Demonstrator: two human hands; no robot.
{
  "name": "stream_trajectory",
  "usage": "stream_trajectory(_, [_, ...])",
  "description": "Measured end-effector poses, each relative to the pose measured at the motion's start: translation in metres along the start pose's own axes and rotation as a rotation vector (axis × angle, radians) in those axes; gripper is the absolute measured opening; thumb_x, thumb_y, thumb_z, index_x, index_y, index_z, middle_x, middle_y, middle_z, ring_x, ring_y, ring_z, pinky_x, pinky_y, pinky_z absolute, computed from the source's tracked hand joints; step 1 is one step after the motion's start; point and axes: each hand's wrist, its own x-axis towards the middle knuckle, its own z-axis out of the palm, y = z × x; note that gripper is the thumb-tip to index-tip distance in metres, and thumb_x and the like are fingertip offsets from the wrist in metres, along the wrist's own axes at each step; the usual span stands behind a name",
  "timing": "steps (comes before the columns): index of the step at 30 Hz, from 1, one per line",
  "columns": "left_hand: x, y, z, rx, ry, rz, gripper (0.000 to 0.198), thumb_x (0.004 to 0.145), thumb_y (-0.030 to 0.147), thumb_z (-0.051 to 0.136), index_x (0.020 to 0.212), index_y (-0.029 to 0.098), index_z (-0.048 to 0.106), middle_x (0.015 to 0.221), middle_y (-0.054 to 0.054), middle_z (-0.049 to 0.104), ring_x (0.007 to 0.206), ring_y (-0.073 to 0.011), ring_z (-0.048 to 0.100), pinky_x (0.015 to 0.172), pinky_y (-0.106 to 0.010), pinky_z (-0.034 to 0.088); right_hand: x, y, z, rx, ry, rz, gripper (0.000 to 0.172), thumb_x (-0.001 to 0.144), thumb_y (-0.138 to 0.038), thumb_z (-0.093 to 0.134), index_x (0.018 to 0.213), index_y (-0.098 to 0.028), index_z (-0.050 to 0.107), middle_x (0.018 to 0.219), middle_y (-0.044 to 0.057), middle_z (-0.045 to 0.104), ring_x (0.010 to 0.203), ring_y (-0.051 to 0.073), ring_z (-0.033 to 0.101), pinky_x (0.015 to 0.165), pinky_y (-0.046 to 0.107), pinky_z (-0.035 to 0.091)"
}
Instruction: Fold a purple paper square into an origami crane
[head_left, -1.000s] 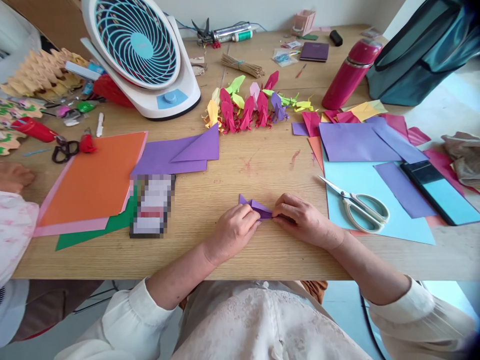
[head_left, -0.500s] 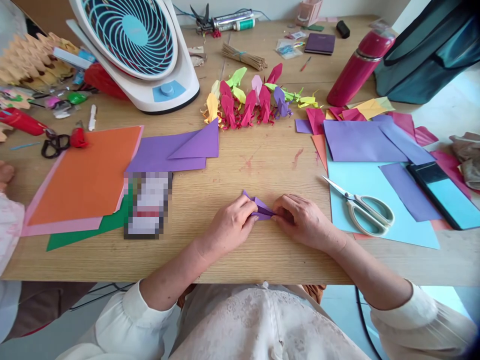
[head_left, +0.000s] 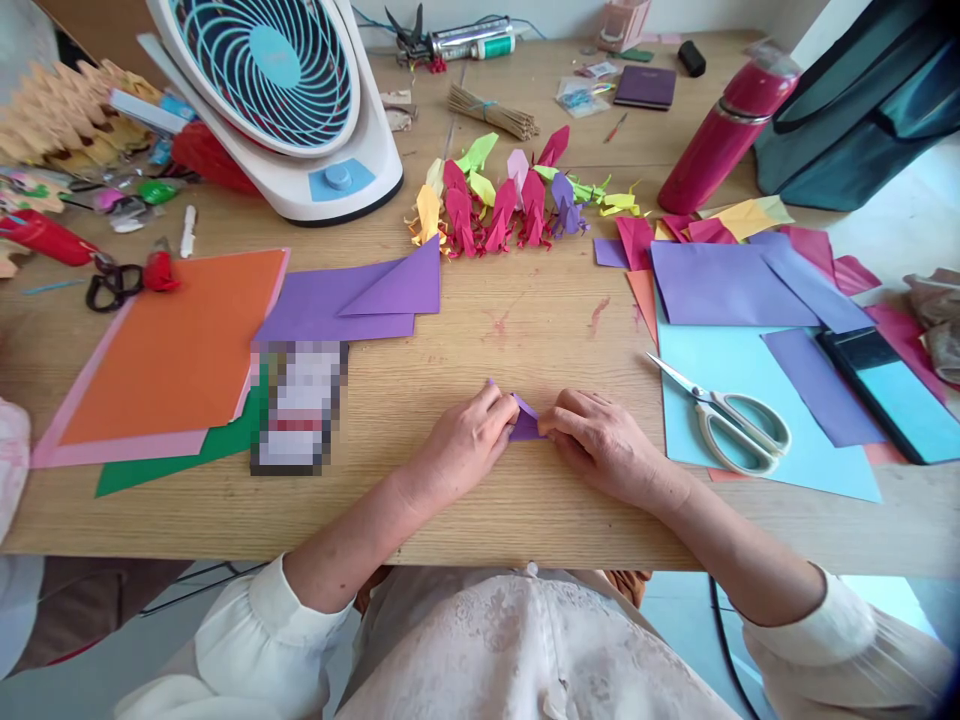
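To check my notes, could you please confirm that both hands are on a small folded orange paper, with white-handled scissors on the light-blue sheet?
The small folded paper is purple, not orange, as the head view shows; the rest is right.

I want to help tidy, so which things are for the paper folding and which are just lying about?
For the folding: left hand, right hand, small purple paper, probably the white scissors.

Just lying about, it seems: fan, pink bottle, teal bag.
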Motion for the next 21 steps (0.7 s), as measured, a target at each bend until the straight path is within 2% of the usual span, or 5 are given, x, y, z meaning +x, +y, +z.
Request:
stream_trajectory(4, [-0.003, 0.001, 0.001, 0.069, 0.029, 0.051, 0.018, 0.095, 0.005, 0.044, 0.096, 0.017, 0.056, 0.095, -0.005, 0.057, 0.081, -0.0173, 0.061, 0.075, -0.03, 0.053, -0.007, 0.005, 0.0, -0.013, 0.016, -0.071, 0.031, 0.093, -0.006, 0.047, 0.11, -0.022, 0.068, 0.089, 0.005, 0.058, 0.078, 0.018, 0.054, 0.074, 0.034, 0.043])
stream_trajectory(9, [-0.017, -0.003, -0.003, 0.051, 0.072, 0.178, 0.024, 0.099, 0.006, 0.039, 0.099, 0.015, 0.062, 0.096, -0.007, 0.061, 0.091, -0.0179, 0.063, 0.084, -0.031, 0.055, -0.014, 0.008, -0.001, 0.004, 0.047, -0.113, 0.031, 0.094, -0.008, 0.051, 0.112, -0.022, 0.072, 0.089, 0.006, 0.06, 0.078, 0.018, 0.056, 0.074, 0.034, 0.044])
stream_trajectory(15, [-0.037, -0.004, -0.012, 0.205, 0.186, 0.311, 0.037, 0.099, 0.007, 0.042, 0.133, 0.012, 0.056, 0.117, -0.011, 0.068, 0.104, -0.0205, 0.062, 0.094, -0.036, 0.054, -0.012, 0.008, -0.003, 0.014, 0.052, -0.116, 0.03, 0.094, -0.008, 0.051, 0.107, -0.022, 0.074, 0.087, 0.005, 0.06, 0.078, 0.017, 0.057, 0.073, 0.033, 0.044])
stream_trajectory(18, [-0.034, 0.001, -0.014, 0.282, 0.068, 0.437, 0.047, 0.102, 0.023, 0.046, 0.147, 0.012, 0.045, 0.148, -0.011, 0.054, 0.139, -0.0272, 0.044, 0.114, -0.042, 0.042, -0.012, 0.009, -0.003, 0.025, 0.046, -0.111, 0.031, 0.094, -0.008, 0.051, 0.109, -0.023, 0.074, 0.087, 0.005, 0.059, 0.077, 0.017, 0.056, 0.074, 0.033, 0.043])
stream_trajectory(21, [-0.028, 0.002, -0.011, 0.313, -0.068, 0.437, 0.064, 0.103, 0.046, 0.041, 0.155, 0.009, 0.033, 0.164, -0.009, 0.032, 0.153, -0.0323, 0.021, 0.124, -0.048, 0.024, -0.012, 0.009, -0.002, 0.025, 0.037, -0.105, 0.031, 0.094, -0.009, 0.051, 0.111, -0.022, 0.073, 0.086, 0.005, 0.059, 0.077, 0.017, 0.056, 0.074, 0.033, 0.043])
